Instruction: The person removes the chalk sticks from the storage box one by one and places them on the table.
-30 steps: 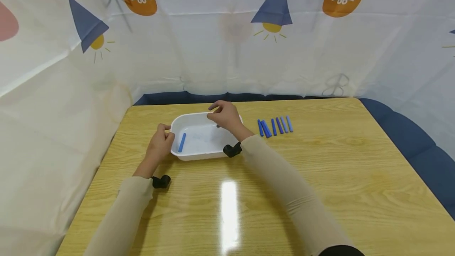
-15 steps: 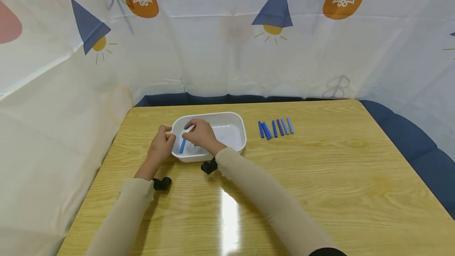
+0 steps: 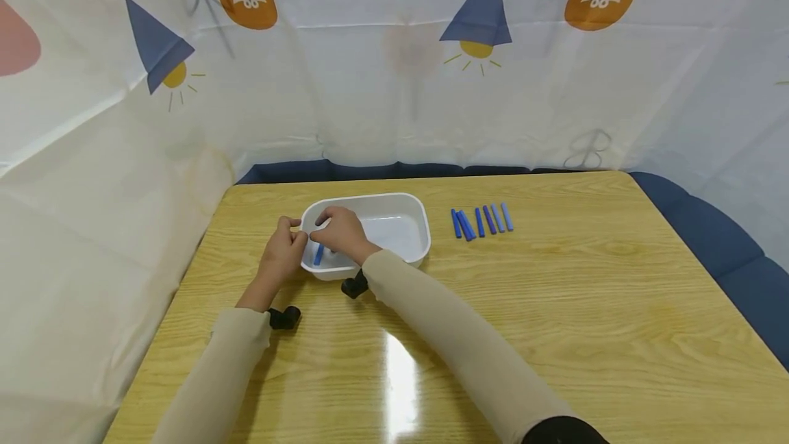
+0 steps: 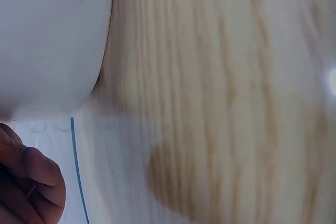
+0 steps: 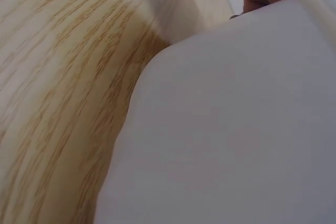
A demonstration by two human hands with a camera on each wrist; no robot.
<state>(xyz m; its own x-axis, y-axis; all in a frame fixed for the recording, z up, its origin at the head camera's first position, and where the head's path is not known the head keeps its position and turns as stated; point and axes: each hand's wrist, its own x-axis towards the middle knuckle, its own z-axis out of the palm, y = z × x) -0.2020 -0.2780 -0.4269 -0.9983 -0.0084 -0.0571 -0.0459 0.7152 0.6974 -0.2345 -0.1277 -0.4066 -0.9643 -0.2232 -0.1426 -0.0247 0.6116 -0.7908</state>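
Observation:
A white tray point(image 3: 394, 207) with rounded corners stands at the back left of the table. My left hand point(image 3: 280, 252) grips its left end at the rim; its curled fingers point(image 4: 44, 182) show beside the tray wall in the left wrist view. My right hand point(image 3: 344, 233) reaches into the left end of the tray, thumb and fingers bent toward each other close to the left hand. I cannot tell whether they pinch something. Under them lies a short blue stick point(image 3: 318, 255), partly hidden by the hand. The tray's outer wall point(image 5: 210, 129) fills much of the right wrist view.
Several short blue sticks point(image 3: 481, 222), in lighter and darker shades, lie in a loose row right of the tray on the wooden table point(image 3: 555, 307). Behind the table hangs a white printed curtain point(image 3: 382, 101). A dark blue seat point(image 3: 709, 245) borders the right side.
My right hand has moved left and toward me, from the tray's far rim to over the blue stick at the left end. The left hand stays at the rim.

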